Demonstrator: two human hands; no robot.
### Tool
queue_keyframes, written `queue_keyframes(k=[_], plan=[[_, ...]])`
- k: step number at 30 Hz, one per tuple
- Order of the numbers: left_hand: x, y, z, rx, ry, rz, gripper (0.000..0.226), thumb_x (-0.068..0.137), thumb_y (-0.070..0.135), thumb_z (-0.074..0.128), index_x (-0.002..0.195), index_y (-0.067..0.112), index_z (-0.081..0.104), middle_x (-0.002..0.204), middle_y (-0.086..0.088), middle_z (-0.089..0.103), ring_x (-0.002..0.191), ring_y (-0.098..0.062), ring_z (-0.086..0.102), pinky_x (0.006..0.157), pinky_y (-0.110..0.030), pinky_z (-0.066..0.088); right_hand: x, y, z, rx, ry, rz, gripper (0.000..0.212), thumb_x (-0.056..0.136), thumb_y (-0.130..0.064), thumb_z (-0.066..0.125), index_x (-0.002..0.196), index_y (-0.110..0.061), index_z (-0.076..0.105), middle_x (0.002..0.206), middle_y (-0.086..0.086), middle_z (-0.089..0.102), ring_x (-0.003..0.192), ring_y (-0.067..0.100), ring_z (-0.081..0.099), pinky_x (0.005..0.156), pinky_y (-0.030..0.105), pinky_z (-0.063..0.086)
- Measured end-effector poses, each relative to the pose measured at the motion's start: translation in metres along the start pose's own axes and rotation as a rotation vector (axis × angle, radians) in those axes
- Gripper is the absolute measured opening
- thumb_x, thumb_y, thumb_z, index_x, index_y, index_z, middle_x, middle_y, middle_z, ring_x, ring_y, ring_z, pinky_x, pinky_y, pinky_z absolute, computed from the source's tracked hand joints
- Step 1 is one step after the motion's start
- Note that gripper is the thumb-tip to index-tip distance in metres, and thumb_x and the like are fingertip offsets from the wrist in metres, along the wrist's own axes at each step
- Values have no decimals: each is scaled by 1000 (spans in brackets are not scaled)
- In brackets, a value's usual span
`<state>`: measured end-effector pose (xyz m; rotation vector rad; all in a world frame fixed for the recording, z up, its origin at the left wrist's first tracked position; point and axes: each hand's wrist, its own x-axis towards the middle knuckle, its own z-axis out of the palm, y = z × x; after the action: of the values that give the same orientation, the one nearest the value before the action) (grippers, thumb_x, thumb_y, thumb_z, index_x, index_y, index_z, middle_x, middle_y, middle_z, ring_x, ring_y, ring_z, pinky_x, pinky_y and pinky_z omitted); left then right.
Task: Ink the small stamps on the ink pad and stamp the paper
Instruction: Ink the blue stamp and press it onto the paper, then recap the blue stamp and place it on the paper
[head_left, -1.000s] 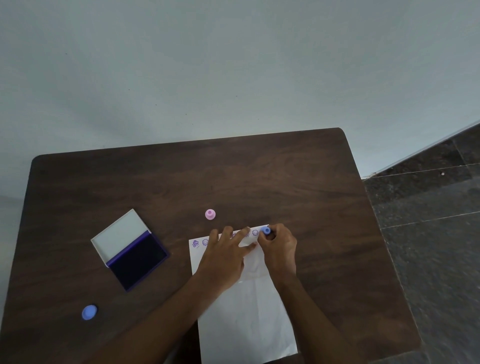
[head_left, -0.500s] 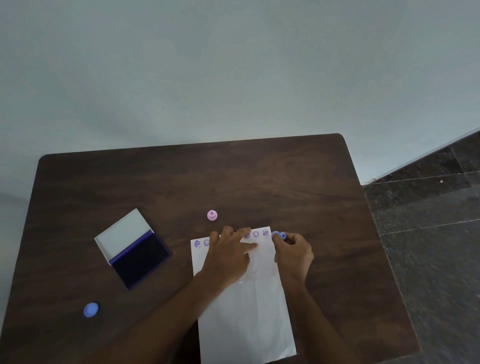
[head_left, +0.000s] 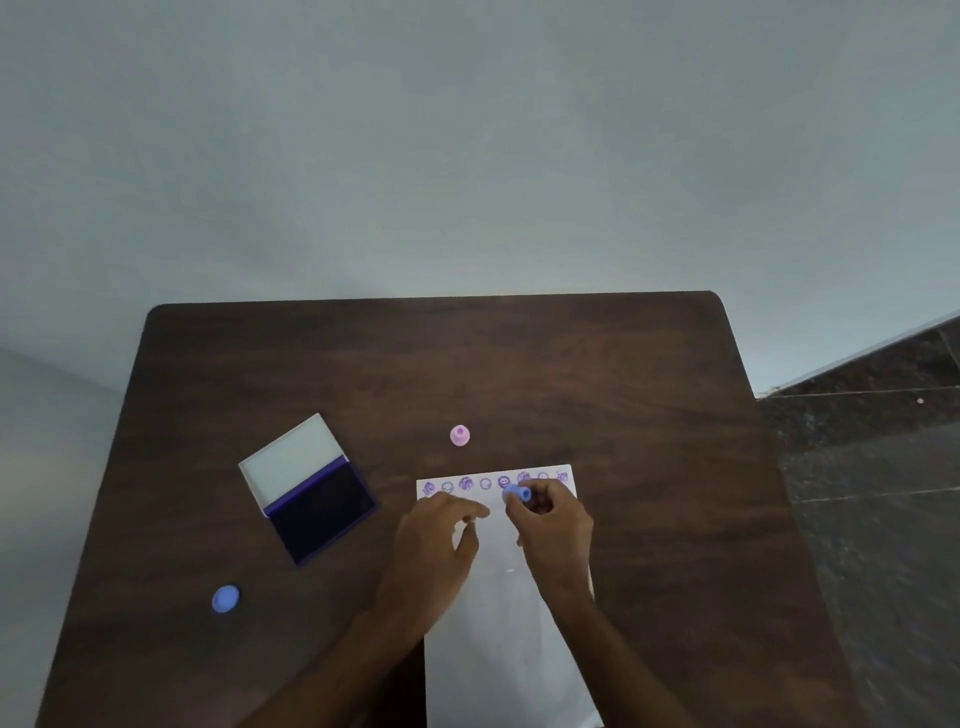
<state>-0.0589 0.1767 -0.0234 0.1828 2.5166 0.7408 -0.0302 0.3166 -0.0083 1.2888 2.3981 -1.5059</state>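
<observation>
A pale wall rises behind a dark wooden table, and dark stone floor shows off its right edge. The far half of the table is bare wood up to the rounded back corners. The paper lies lengthwise from the near edge toward the middle, with a row of 8 purple prints along its far edge.

The right hand pinches a small blue stamp between thumb and curled fingers, just on the near side of that row; whether the stamp touches the sheet cannot be told. The left hand hangs over the paper's left part, fingers loosely bent and holding nothing, fingertips close to the stamp.

Beyond the fingertips, past the paper's far edge, a pink stamp stands alone. Well left of the left hand the ink pad lies open, its white lid folded back. Nearer the table's left edge sits a blue cap.
</observation>
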Motion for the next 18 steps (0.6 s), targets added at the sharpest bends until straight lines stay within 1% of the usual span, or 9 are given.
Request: queue_keyframes(k=[2, 5, 7, 9, 10, 12, 14, 16, 18], plan=[[-11, -17, -9, -83, -7, -38, 30, 94, 35, 57, 124, 29, 58, 126, 6, 60, 115, -11, 57, 97, -19, 41, -8, -4, 12, -20, -37, -20, 15, 79, -27, 78, 83, -24, 64, 79, -7, 71, 66, 13, 67, 61, 30, 62], [-32, -43, -24, -263, 158, 49, 20, 92, 28, 57, 109, 37, 62, 104, 14, 63, 97, -10, 61, 76, -8, 44, -20, -10, 28, -72, -114, -75, 17, 78, -31, 78, 83, -25, 63, 77, -9, 69, 65, 11, 65, 58, 20, 58], [-37, -60, -29, -287, 177, -85, 22, 93, 29, 57, 114, 31, 61, 112, 8, 63, 101, -8, 59, 85, -11, 44, -27, -17, 38, -117, -145, -132, 17, 78, -32, 77, 84, -25, 63, 76, -10, 67, 66, 9, 64, 59, 12, 50], [-39, -75, -35, -302, 141, -330, 29, 94, 29, 59, 121, 18, 58, 123, -6, 61, 110, -19, 57, 95, -29, 42, -33, -23, 49, -152, -182, -181, 16, 80, -33, 76, 86, -22, 65, 80, -6, 69, 68, 10, 62, 62, 12, 49], [-40, -81, -38, -313, 140, -370, 30, 94, 29, 59, 121, 17, 58, 124, -8, 61, 109, -20, 57, 95, -32, 42, -36, -25, 53, -161, -201, -204, 17, 81, -32, 75, 87, -19, 67, 82, -3, 70, 68, 11, 62, 64, 14, 49], [-49, -92, -48, -346, 227, -279, 24, 94, 25, 60, 117, 22, 61, 119, -2, 63, 102, -11, 56, 89, -26, 43, -44, -30, 64, -170, -252, -242, 20, 83, -31, 73, 91, -13, 69, 87, 4, 72, 72, 14, 62, 70, 22, 52], [-61, -100, -60, -384, 325, -186, 21, 93, 20, 61, 112, 28, 63, 113, 4, 65, 100, -5, 55, 85, -21, 41, -51, -36, 78, -239, -318, -239, 28, 86, -33, 69, 103, -10, 69, 101, 7, 72, 88, 18, 65, 85, 30, 53], [-69, -108, -68, -408, 375, -191, 22, 92, 17, 62, 111, 28, 64, 111, 6, 65, 102, -7, 57, 88, -22, 44, -57, -39, 89, -352, -390, -191, 37, 89, -35, 64, 116, -10, 63, 116, 8, 67, 104, 20, 62, 98, 29, 45], [-75, -118, -72, -421, 373, -247, 23, 92, 17, 62, 114, 22, 64, 114, 1, 66, 105, -12, 59, 94, -28, 46, -66, -44, 99, -384, -431, -201, 34, 89, -37, 65, 116, -17, 63, 116, 4, 67, 104, 14, 61, 96, 25, 44]])
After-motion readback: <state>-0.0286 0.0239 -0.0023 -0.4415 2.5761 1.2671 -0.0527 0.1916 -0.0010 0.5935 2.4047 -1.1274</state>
